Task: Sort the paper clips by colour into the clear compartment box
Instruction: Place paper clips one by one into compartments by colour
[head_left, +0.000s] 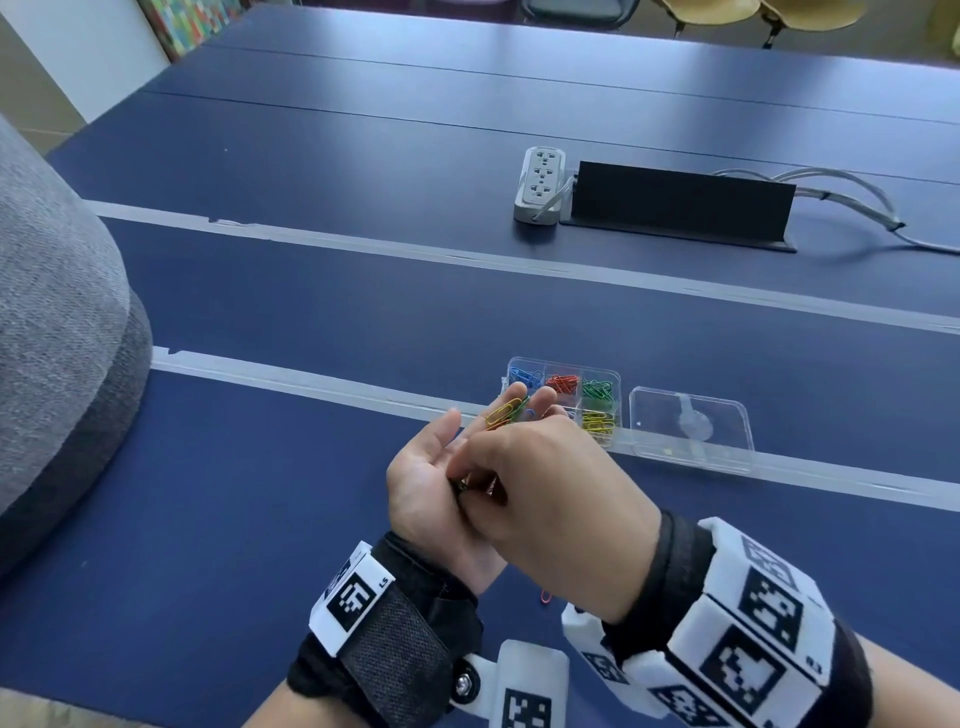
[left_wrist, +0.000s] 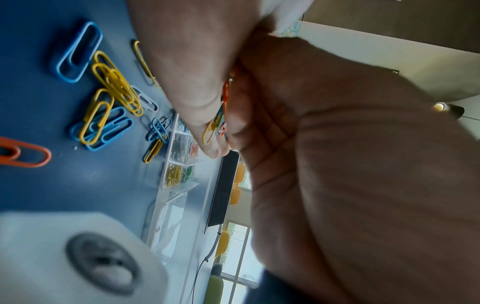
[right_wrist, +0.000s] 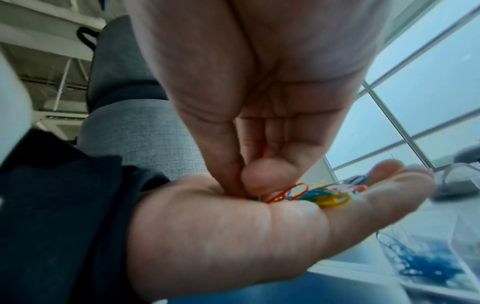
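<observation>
Cupping a loose heap of mixed clips (head_left: 506, 413) at frame centre in the head view, the flat left hand (head_left: 441, 467) could spill them short of the compartment box (head_left: 566, 397) just beyond, while in the left-wrist view unsorted clips (left_wrist: 109, 98) litter the worktop (left_wrist: 39, 189) at left, and in the right-wrist view the right hand (right_wrist: 259, 102), its fingers (right_wrist: 267, 174) pinched narrowly into the heap at centre, may snag several colours.

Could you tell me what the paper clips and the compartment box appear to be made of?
The paper clips look like bent wire with a smooth coloured coating, probably vinyl or paint over metal: thin loops in solid red, blue, yellow and green. The compartment box seems clear rigid plastic: the clips show through its glossy walls.
</observation>
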